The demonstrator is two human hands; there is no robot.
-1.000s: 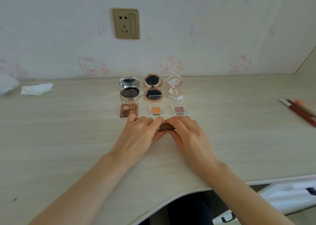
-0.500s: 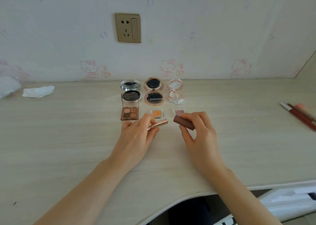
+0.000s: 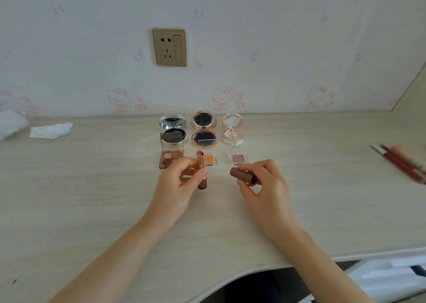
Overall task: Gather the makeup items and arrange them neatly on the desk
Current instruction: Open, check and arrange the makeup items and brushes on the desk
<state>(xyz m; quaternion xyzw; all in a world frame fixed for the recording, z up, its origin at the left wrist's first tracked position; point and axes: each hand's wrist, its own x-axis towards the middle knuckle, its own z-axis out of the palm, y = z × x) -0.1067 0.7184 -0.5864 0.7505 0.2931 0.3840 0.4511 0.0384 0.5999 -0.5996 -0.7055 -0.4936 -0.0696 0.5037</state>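
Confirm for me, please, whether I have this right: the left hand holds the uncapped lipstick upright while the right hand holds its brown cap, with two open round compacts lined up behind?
Not quite: the head view shows three open round compacts, not two. The left hand does hold the lipstick upright, and the right hand its brown cap.

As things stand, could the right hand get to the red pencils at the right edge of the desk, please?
Probably yes for the path: bare desk lies between the right hand and the red pencils. But it holds the brown cap, which it would likely set down first.
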